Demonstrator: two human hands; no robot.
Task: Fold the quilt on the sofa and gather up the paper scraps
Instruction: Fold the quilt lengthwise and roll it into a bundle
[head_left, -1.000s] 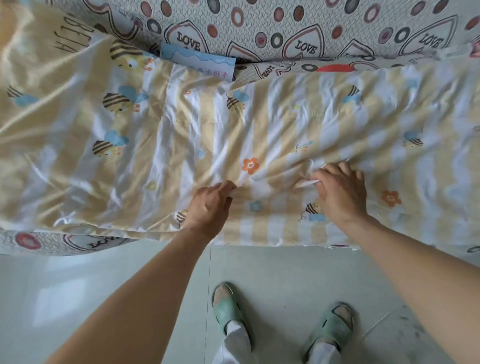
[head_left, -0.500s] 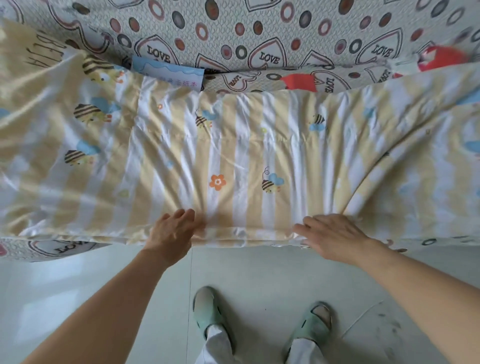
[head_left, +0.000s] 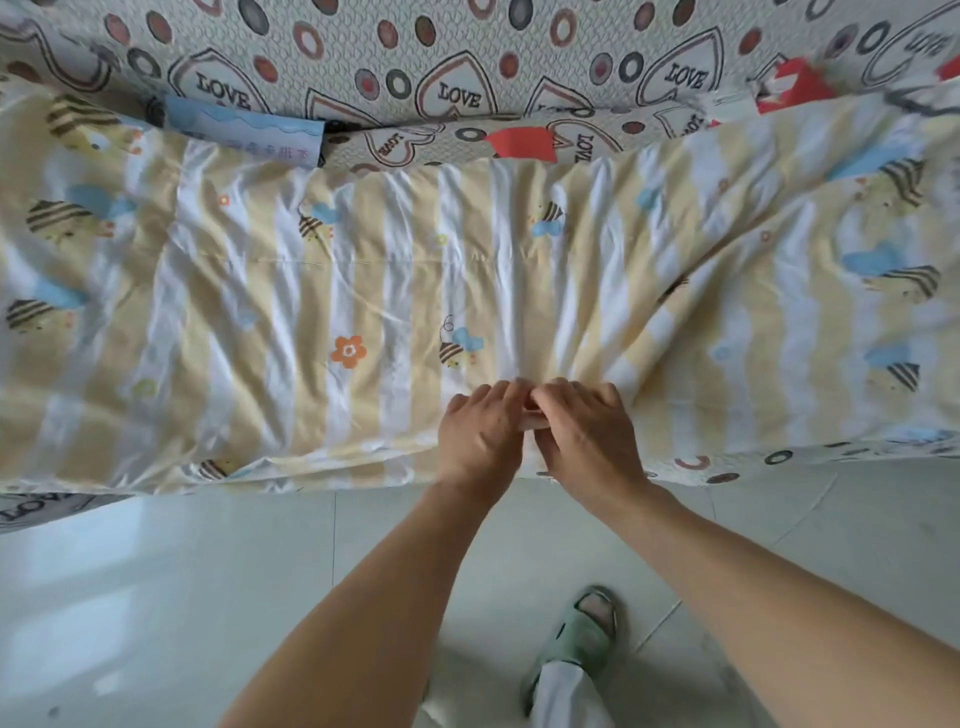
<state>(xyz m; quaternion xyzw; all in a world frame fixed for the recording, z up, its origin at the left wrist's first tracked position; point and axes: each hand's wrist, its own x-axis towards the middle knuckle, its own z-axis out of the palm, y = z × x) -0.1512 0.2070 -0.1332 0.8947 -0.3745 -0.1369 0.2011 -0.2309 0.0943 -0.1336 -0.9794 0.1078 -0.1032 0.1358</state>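
From the head view I see the quilt (head_left: 395, 291) spread across the sofa (head_left: 467, 62) seat, yellow and white stripes with bees and an orange flower printed on it, its near edge hanging just over the seat front. It is wrinkled, with folds fanning out from the spot where my hands meet.

My left hand (head_left: 480, 434) and right hand (head_left: 587, 434) sit side by side at the quilt's near edge, fingertips touching each other. Both have fingers curled down into the cloth, and a small pale bit shows pinched between them; I cannot tell whether it is quilt fabric or a scrap. I read both hands as grasping the quilt there.

Along the back of the seat, beyond the quilt's far edge, lies a blue paper sheet (head_left: 244, 130) with writing on it, partly tucked against the backrest. A red paper scrap (head_left: 522, 143) rests on the seat cover near the middle, touching the quilt's far edge. Another red scrap (head_left: 792, 85) sits further right against the backrest, with a white piece (head_left: 730, 106) just beside it.

Below, the pale tiled floor (head_left: 156, 597) shows, and one green slipper (head_left: 582, 639) on my foot between my forearms.
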